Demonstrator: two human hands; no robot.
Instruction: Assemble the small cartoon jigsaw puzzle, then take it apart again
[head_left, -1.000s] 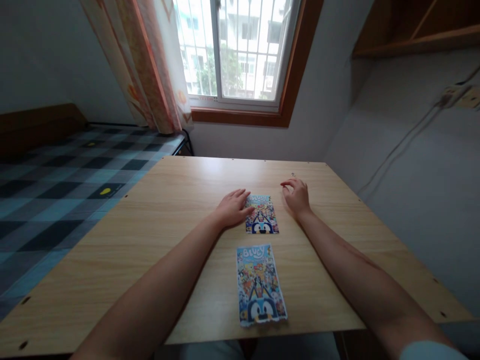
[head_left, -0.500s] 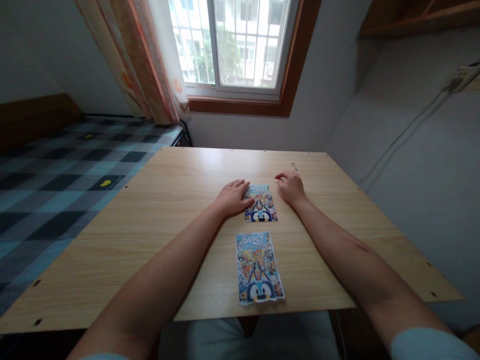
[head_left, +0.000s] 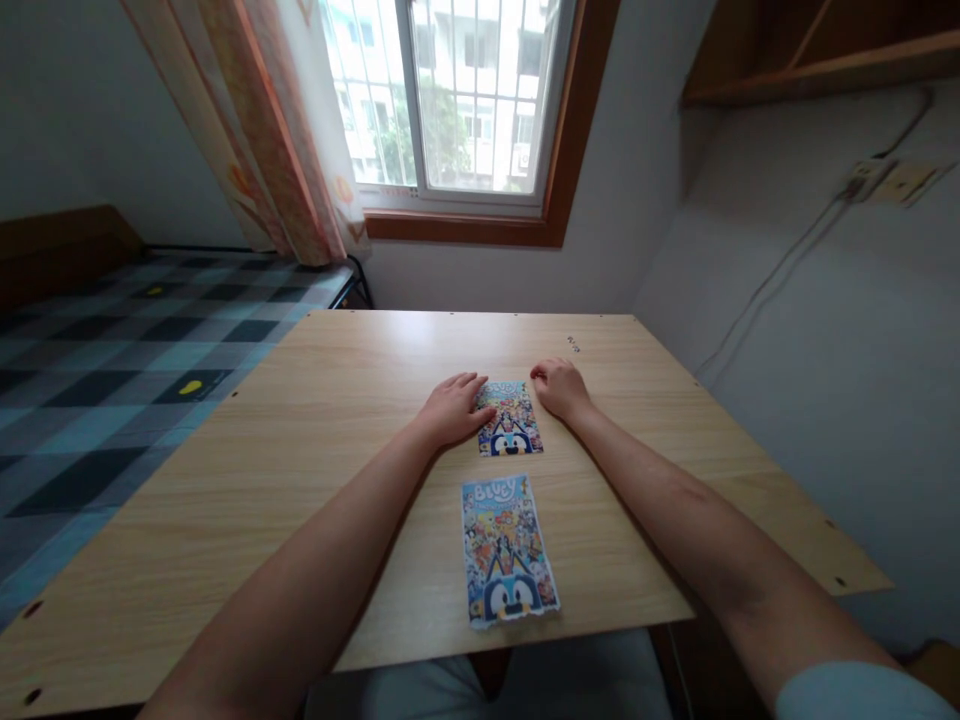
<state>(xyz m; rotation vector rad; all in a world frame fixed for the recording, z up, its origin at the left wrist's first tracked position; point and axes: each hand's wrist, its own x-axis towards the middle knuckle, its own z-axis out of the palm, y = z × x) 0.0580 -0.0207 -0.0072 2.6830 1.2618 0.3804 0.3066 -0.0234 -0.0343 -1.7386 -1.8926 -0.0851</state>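
Note:
Two colourful cartoon picture sheets lie on a light wooden table [head_left: 300, 470]. The far sheet [head_left: 508, 420] sits between my hands. My left hand [head_left: 450, 408] lies flat with fingers stretched out, its fingertips on the sheet's left edge. My right hand [head_left: 559, 388] rests at the sheet's upper right corner with its fingers curled down; what they touch or pinch is hidden. The near sheet [head_left: 506, 548], larger in view and with a ragged lower edge, lies close to the table's front edge, untouched.
A bed with a blue and black checked cover [head_left: 112, 380] stands to the left of the table. Behind the table is a window [head_left: 450, 100] with an orange curtain [head_left: 255, 130]. A grey wall with a cable and socket [head_left: 862, 180] runs along the right.
My right hand has moved left and closed in on the far sheet's upper right corner. The left hand stays on the sheet's left edge. The view has shifted slightly.

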